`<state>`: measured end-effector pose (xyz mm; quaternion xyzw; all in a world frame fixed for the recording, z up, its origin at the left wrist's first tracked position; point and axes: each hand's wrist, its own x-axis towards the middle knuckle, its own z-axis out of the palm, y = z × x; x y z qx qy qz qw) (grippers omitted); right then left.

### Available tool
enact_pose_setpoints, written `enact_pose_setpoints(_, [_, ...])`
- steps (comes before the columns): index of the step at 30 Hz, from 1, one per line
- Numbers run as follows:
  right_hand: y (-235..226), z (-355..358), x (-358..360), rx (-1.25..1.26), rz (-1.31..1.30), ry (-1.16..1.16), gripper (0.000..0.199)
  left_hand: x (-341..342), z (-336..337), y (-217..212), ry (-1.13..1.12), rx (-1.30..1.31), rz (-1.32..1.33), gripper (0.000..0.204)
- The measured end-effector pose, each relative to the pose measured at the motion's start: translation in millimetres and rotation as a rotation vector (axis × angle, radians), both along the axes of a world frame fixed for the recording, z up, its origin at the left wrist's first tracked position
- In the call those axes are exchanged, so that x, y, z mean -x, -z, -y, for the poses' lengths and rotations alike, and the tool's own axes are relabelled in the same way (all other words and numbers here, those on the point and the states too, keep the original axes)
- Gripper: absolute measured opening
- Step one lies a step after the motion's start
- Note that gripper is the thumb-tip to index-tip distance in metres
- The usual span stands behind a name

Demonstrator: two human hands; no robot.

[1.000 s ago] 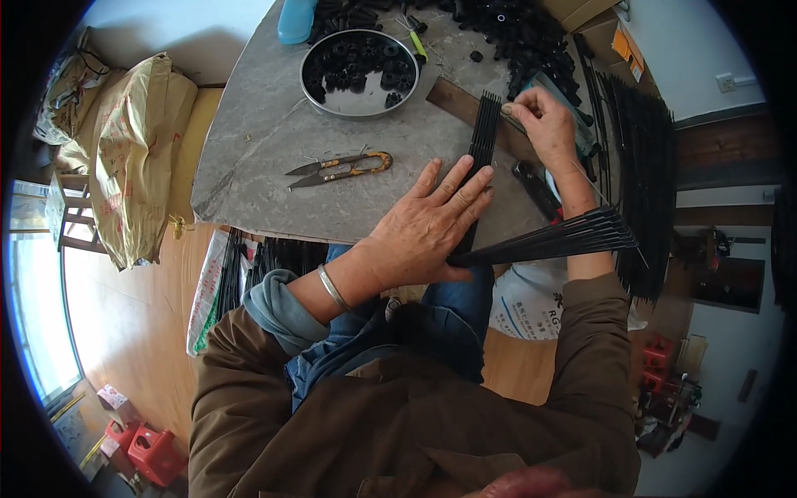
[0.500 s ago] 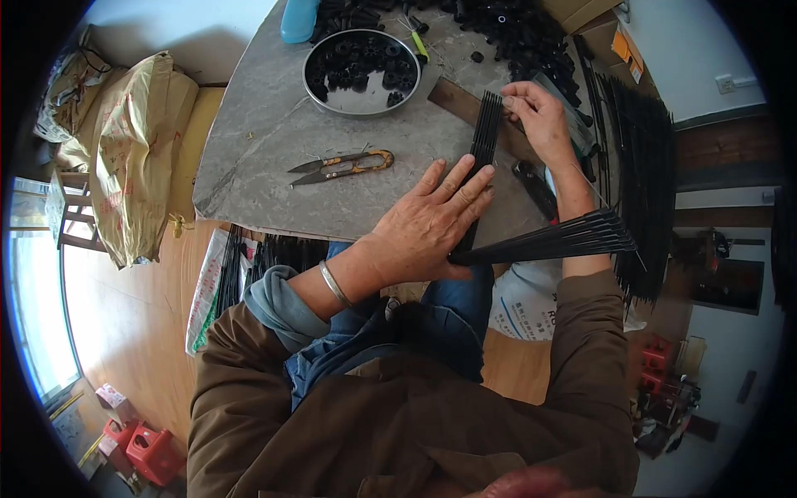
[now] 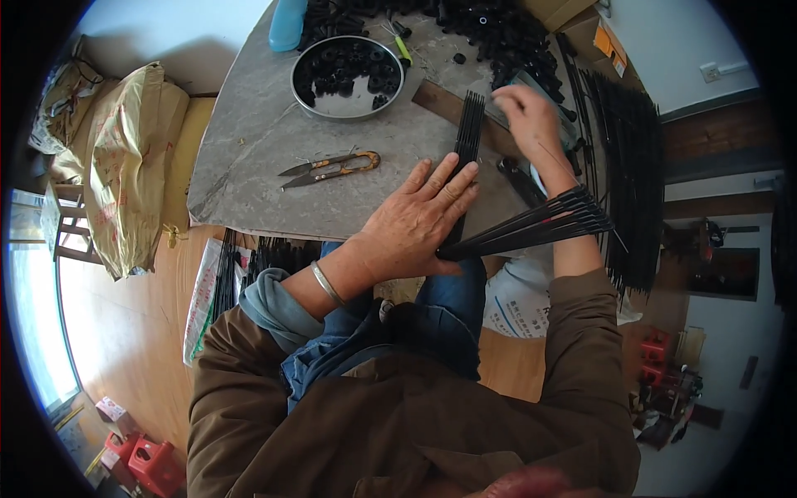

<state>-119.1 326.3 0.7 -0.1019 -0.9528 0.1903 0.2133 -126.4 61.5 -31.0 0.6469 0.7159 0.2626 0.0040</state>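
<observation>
My left hand [image 3: 419, 207] lies with fingers spread across a bundle of thin black rods, like umbrella ribs [image 3: 471, 124], pressing it against the table. The near ends of the bundle [image 3: 540, 228] fan out to the right, past the table edge and over my right forearm. Just right of the rods' far tips, my right hand [image 3: 531, 120] is apart from them, fingertips drawn together. Whatever they pinch is too small to tell. A thin dark line crosses that wrist. Below the right hand lies a dark-handled tool [image 3: 520, 183], partly hidden.
Thread snips [image 3: 332, 168] lie left of my hands. Behind them stands a round metal tray [image 3: 296, 93] of small black parts. A flat brown bar [image 3: 440, 101] lies beneath the rods' tips. Black pieces [image 3: 498, 37] heap at the back; more black rods [image 3: 635, 158] hang at right.
My right hand has come away from the rods' far tips, slightly to the right. My left hand stays on the bundle. The whole view has shifted a little.
</observation>
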Motion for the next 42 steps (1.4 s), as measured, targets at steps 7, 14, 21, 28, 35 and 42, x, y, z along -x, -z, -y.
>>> enact_pose_setpoints(7, [-14, -66, -17, -0.188, 0.173, 0.370, 0.019, -11, 11, -5, 0.059, 0.041, 0.023, 0.100])
enact_pose_setpoints(14, [-6, -78, -25, -0.326, 0.066, 0.379, 0.020, -13, 9, -4, 0.076, 0.047, 0.040, 0.100])
enact_pose_setpoints(21, [-14, -16, -32, 0.181, -0.014, -0.040, 0.017, -13, 10, -5, 0.067, 0.083, 0.028, 0.101])
enact_pose_setpoints(28, [-8, -3, -37, 0.172, 0.151, -0.086, 0.017, -13, 9, -5, 0.065, 0.090, 0.024, 0.102])
enact_pose_setpoints(35, [-2, -6, -29, 0.239, 0.147, -0.098, 0.016, -12, 9, -5, 0.071, 0.080, 0.033, 0.102])
enact_pose_setpoints(42, [-4, -4, -24, 0.219, 0.156, -0.125, 0.016, -12, 9, -5, 0.072, 0.083, 0.039, 0.102])
